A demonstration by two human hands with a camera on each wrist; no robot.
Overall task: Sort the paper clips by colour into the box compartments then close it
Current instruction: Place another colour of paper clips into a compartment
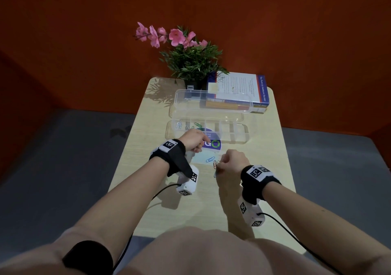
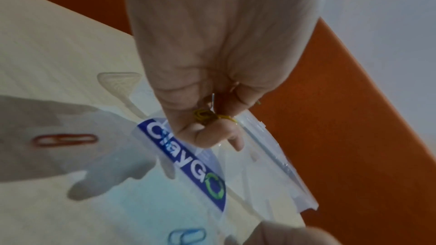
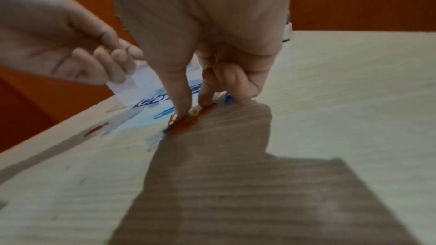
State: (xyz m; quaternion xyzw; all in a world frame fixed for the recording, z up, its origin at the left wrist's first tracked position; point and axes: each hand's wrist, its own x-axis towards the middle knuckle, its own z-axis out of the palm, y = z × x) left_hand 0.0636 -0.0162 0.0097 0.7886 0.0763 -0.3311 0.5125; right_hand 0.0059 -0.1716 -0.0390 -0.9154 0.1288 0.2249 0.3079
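The clear compartment box (image 1: 245, 135) lies open on the table, its lid (image 1: 213, 97) standing up behind it. Silver clips (image 1: 179, 124) and green clips (image 1: 197, 124) lie in its left compartments. My left hand (image 1: 198, 148) hovers in front of the box, fingers curled round yellow paper clips (image 2: 205, 116). My right hand (image 1: 220, 164) is down at the table, thumb and forefinger pinching a small bunch of red and blue clips (image 3: 181, 120). A loose blue clip (image 1: 209, 159) lies between my hands, and a red clip (image 2: 64, 139) lies to one side.
A glossy sheet with a blue ClayGO label (image 1: 211, 143) lies under the loose clips, in front of the box. Stacked books (image 1: 243, 93) and a potted plant with pink flowers (image 1: 190, 59) stand behind the box. The table's front edge is close to my body.
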